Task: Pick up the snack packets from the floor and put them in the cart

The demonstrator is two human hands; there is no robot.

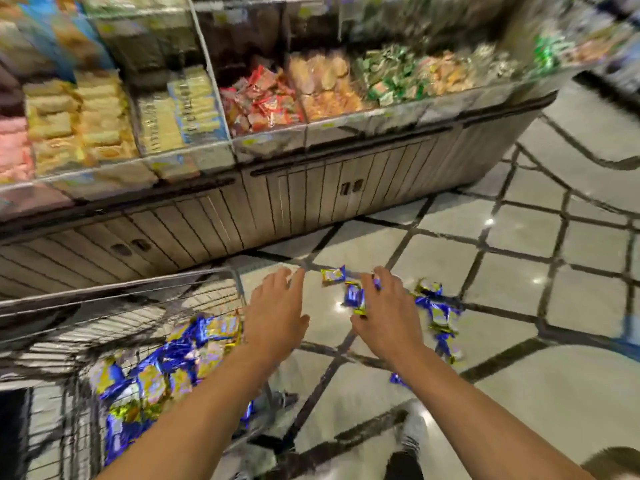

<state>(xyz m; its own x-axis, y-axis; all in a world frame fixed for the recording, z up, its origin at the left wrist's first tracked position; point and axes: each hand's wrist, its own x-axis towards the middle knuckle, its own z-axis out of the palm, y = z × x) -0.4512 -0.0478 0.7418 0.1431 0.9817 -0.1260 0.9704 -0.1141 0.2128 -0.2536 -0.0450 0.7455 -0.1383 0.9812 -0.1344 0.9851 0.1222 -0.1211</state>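
We see both arms stretched over grey tiled floor [433, 258]. Left hand [277, 313] spread flat, fingers straight, holds nothing, just right of wire shopping cart [145, 299]. Right hand [384, 317] over scattered blue-and-yellow foil snack packets [436, 306] on floor; looks like fingers curl on one packet [355, 296], blur makes that uncertain. More same packets [156, 372] piled in cart. Snack display shelf [263, 98] behind.

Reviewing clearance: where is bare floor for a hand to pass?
Bare tile lies between the cart and the left hand, and right of the floor packets. It is crowded under the right hand, where those packets cluster.
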